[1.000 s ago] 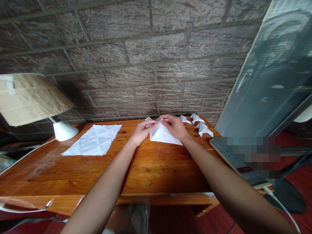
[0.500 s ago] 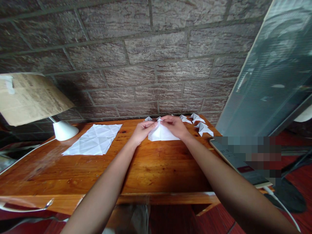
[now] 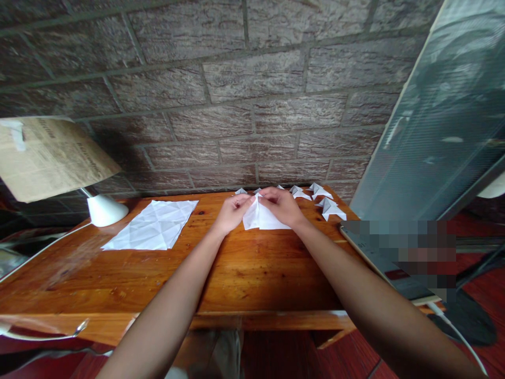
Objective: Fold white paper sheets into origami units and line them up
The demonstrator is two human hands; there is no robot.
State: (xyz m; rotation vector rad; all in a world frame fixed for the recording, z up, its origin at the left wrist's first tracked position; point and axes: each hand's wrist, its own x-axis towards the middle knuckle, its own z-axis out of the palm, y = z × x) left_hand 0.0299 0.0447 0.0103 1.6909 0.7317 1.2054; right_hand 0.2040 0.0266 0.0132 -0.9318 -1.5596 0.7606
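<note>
A white sheet of folded paper (image 3: 268, 218) is held between both hands near the back of the wooden table. My left hand (image 3: 232, 211) pinches its upper left part, thumb toward the middle. On the other side, my right hand (image 3: 283, 204) grips the upper edge, its thumb close to my left thumb. The paper's lower edge shows below the hands, with a crease running down the middle; its top is partly hidden by fingers. Just behind and to the right lie several small folded white paper shapes (image 3: 332, 209), pointed like stars.
Creased white paper (image 3: 152, 226) lies flat on the wooden table (image 3: 252, 279) at left. Beyond it stands a white lamp (image 3: 107, 210) with a brown paper shade. A tablet-like device (image 3: 379, 258) with a white cable sits at the right edge. A stone-block wall (image 3: 252, 116) rises behind.
The lower left part of the held paper has shifted slightly right and bent along the middle crease. Both hands stay almost in place, still pinching the top.
</note>
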